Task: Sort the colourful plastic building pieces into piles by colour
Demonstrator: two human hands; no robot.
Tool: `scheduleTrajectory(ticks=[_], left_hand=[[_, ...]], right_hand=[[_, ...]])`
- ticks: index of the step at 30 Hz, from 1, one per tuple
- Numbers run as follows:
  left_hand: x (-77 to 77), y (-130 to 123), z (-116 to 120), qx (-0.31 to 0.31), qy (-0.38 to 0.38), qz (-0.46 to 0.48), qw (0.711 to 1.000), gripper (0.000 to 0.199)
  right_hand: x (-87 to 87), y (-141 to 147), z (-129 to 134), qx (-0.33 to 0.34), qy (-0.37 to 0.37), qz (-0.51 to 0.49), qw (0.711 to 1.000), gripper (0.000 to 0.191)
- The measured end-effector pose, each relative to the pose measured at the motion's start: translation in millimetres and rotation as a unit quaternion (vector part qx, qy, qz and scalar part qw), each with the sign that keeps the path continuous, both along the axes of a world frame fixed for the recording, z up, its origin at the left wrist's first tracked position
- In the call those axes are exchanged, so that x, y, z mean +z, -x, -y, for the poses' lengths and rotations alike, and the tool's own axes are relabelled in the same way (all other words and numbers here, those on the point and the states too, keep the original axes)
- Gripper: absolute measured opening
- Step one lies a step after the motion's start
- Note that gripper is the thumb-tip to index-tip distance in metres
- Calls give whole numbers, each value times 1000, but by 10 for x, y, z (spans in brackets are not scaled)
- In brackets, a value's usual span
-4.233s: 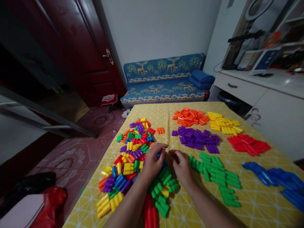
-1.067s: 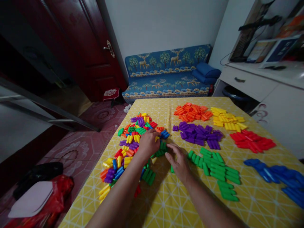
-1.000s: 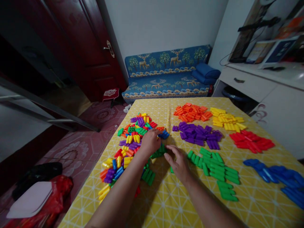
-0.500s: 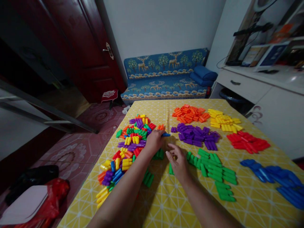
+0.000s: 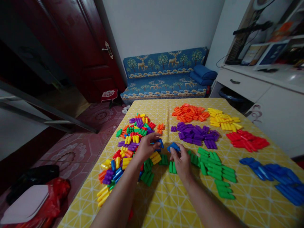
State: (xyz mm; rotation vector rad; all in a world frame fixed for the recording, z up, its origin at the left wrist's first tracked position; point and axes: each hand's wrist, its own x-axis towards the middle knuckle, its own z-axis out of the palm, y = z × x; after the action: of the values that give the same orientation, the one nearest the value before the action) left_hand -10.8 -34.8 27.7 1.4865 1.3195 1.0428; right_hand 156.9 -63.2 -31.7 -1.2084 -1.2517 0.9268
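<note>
Between thumb and fingers my right hand [image 5: 180, 160] pinches a blue block [image 5: 173, 147] above the yellow tablecloth [image 5: 166, 196]. My left hand [image 5: 147, 146] has its fingers curled at another blue block [image 5: 161, 143], just right of the mixed-colour pile [image 5: 129, 139]; whether it grips that block is hard to make out. Green blocks [image 5: 147, 171] and a yellow block [image 5: 155, 157] lie beside my left hand. A small green piece [image 5: 173, 167] lies next to my right hand, with a larger green group [image 5: 213, 167] further right.
Purple [image 5: 197, 134], orange [image 5: 190, 113], yellow [image 5: 223, 119], red [image 5: 247, 141] and blue [image 5: 273, 174] block groups lie on the right half of the table. Behind it stands a patterned blue sofa [image 5: 163, 76]. White drawers [image 5: 247, 87] stand at the right.
My right hand has closed on a blue block. My left hand has shifted left and slightly down. A yellow block and more green blocks now show beside it.
</note>
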Motion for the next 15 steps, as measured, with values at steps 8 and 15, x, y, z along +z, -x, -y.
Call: scheduleTrajectory(ticks=[8,15], left_hand=[[-164,-6,-8,37,-49,8,998,25],[-291,6,-56,17,-183,-209,961,25]], right_hand=[[126,-37,59,54,-98,25,993,22],[179,-33,149,50,-133,80,987,19]])
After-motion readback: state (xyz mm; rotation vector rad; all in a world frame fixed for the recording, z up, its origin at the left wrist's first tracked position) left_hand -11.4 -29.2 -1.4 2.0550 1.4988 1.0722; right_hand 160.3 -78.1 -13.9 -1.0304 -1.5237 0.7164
